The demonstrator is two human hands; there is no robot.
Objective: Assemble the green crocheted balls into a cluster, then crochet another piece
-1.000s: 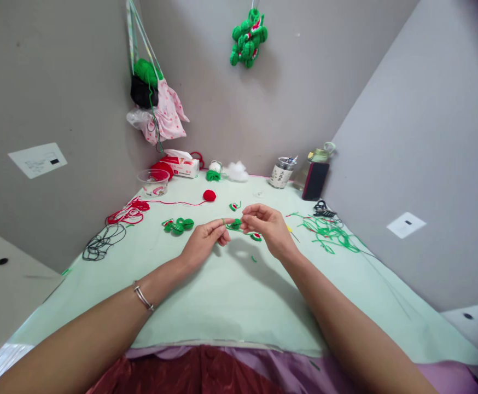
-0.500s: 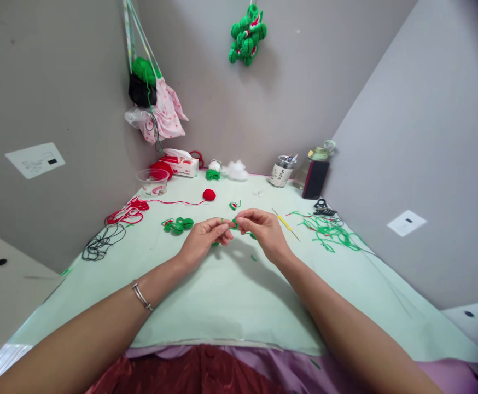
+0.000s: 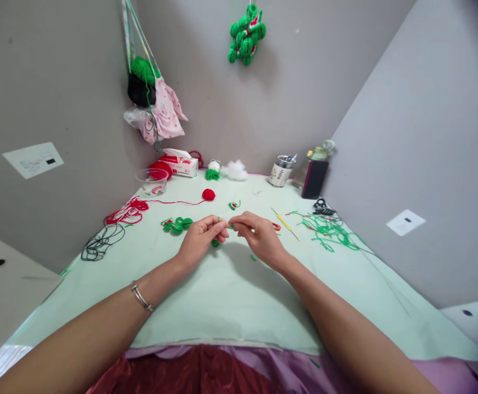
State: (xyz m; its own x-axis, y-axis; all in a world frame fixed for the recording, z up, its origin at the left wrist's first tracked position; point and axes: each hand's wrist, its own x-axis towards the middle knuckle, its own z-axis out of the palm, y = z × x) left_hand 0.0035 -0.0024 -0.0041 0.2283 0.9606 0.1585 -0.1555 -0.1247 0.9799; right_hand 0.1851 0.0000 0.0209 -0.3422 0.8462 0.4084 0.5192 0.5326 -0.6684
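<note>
My left hand is closed over the table, with a strand of green yarn at its index finger. Close beside it, my right hand pinches a small green yarn piece, mostly covered by the fingers. The fingertips of both hands nearly meet. Under the left hand, another green bit shows on the cloth. Left of the hands lie green crocheted pieces. Beyond the fingers rests a small green, white and red crocheted piece. A yellow-handled crochet hook lies right of my right hand.
An orange-handled item, partly hidden, lies behind my right hand. Green yarn scraps spread at right, red yarn and black cord at left. A red ball, plastic tub, pen can and phone stand farther back.
My right hand has turned, its fingers curling more, and the green piece is now more covered. The orange-handled item has come into view behind it. My left hand has barely shifted.
</note>
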